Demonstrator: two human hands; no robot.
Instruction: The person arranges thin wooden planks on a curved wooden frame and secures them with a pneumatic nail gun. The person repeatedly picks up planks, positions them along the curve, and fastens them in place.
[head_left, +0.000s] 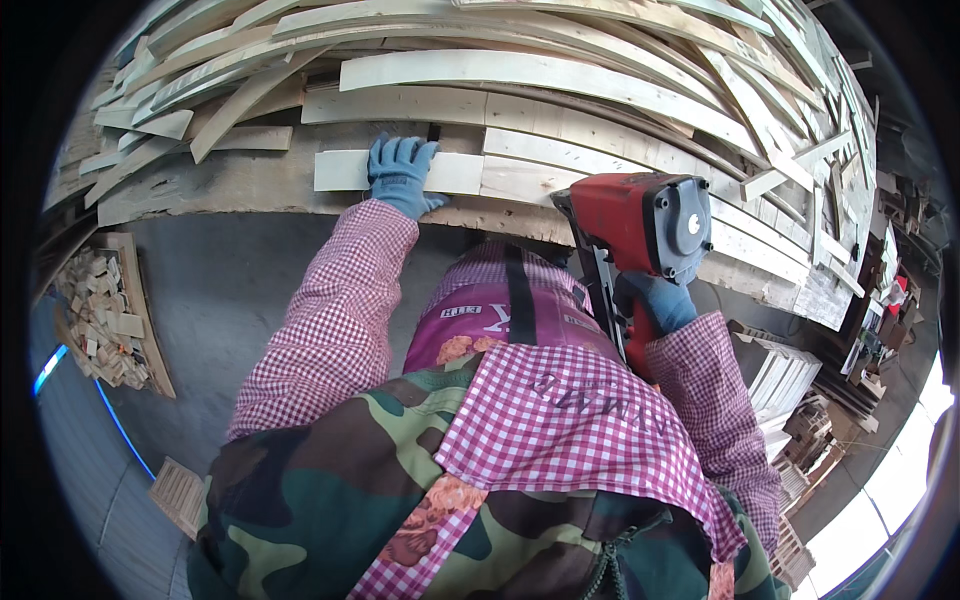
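Note:
My left hand (402,175), in a blue work glove, grips a short pale wooden board (455,173) at the bench's near edge. Its fingers lie over the top and the thumb is at the near side. The board's right end meets another pale plank (520,181) lying in line with it. In my right hand (662,302), also gloved, is a red and black nail gun (622,212), held by its handle. The gun's nose is by the near edge of that plank; whether it touches is unclear. Most of my right fingers are hidden behind the gun.
Loose planks (520,70) are heaped across the far side of the wooden bench (240,192). On the floor at left stands a wooden crate (135,300) of offcuts. Stacked pale boards (785,375) stand at right, near a cluttered shelf (880,330).

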